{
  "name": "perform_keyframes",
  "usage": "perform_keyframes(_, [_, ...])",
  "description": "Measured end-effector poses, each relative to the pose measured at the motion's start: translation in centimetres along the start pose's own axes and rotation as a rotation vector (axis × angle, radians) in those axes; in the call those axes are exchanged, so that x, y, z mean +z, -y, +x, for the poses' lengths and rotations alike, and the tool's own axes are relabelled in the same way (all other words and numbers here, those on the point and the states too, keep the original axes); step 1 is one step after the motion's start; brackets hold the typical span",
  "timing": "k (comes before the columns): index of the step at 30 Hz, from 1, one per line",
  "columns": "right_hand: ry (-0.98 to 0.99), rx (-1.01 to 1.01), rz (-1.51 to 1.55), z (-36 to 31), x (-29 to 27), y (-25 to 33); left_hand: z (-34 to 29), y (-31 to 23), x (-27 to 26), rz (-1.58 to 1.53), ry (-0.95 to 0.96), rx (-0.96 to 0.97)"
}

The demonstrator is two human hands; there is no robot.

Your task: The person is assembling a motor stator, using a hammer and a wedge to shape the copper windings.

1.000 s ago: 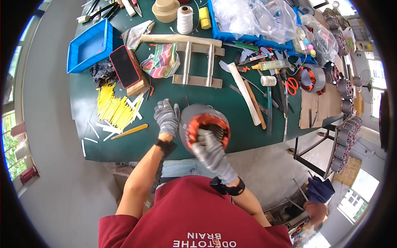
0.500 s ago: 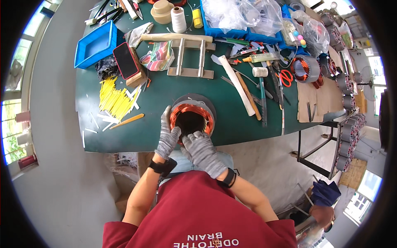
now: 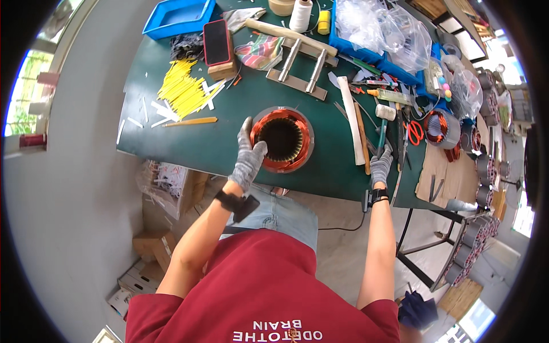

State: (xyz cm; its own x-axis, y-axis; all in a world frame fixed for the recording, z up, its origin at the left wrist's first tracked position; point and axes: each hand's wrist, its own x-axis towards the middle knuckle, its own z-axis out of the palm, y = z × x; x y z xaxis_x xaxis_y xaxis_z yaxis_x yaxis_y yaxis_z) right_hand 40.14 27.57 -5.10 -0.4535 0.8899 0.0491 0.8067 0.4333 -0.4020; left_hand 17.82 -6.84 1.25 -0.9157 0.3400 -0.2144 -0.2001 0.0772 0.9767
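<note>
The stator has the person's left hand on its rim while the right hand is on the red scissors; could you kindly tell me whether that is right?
Not quite: the head view shows the right hand on the mallet, at its handle. The left hand is indeed on the rim of the stator.

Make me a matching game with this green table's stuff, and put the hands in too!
Things:
1. left hand
2. right hand
3. phone
4. thread spool

Place or colour:
A. white
B. at the mallet handle
C. on a wooden block
D. at the copper-wound ring

Right pairs: 1-D, 2-B, 3-C, 4-A
</note>
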Motion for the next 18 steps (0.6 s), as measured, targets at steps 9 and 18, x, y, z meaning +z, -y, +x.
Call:
perform_keyframes(9, [0.460, 0.143, 0.596, -0.2, -12.7, 8.3, 4.0, -3.5, -1.9, 0.313, 0.231, 0.254])
perform_keyframes(18, [0.968, -0.134, 0.448, -9.7, -18.9, 20.9, 1.0, -3.5, 0.7, 0.482, 0.088, 0.652])
